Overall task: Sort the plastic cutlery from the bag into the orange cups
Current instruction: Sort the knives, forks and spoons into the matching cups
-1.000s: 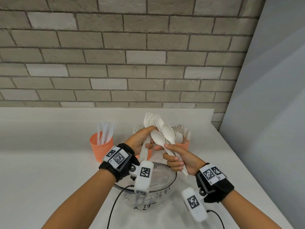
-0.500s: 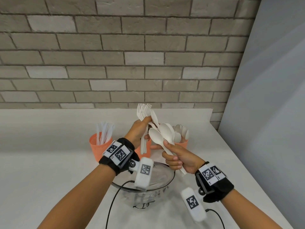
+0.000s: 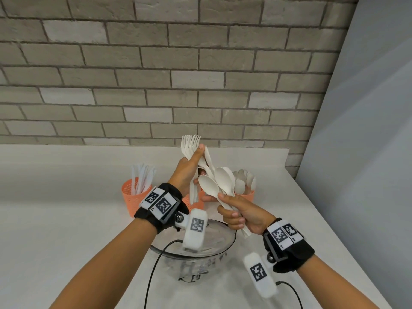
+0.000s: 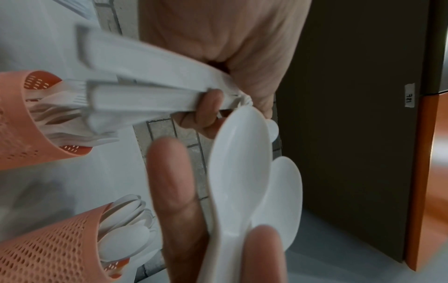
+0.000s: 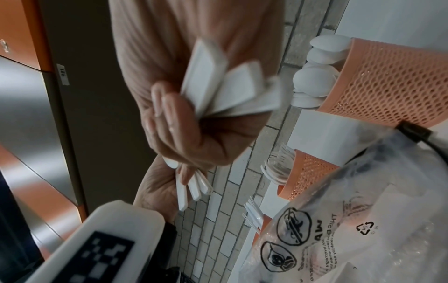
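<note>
My left hand (image 3: 193,162) grips a bunch of white plastic forks (image 3: 190,143), tines up, above the middle orange cup (image 3: 198,202). My right hand (image 3: 231,211) grips several white spoons (image 3: 223,182) by the handles, bowls up, just left of the right orange cup (image 3: 246,196), which holds spoons. The two bunches stand close together. The left orange cup (image 3: 131,196) holds knives. In the left wrist view the fork handles (image 4: 145,95) point toward the cup with forks (image 4: 21,122); the spoons (image 4: 242,153) are beside them. In the right wrist view the spoon handles (image 5: 230,92) fan out of my right hand (image 5: 177,122).
A clear plastic bag (image 5: 339,229) sits in a glass bowl (image 3: 223,247) under my wrists. The white counter (image 3: 55,219) ends at a brick wall (image 3: 156,85) behind the cups, and a grey panel (image 3: 356,152) stands to the right. Wrist-camera cables hang near the bowl.
My left hand has lifted the forks up and to the left, away from the spoons. My right hand still holds the spoons in about the same place.
</note>
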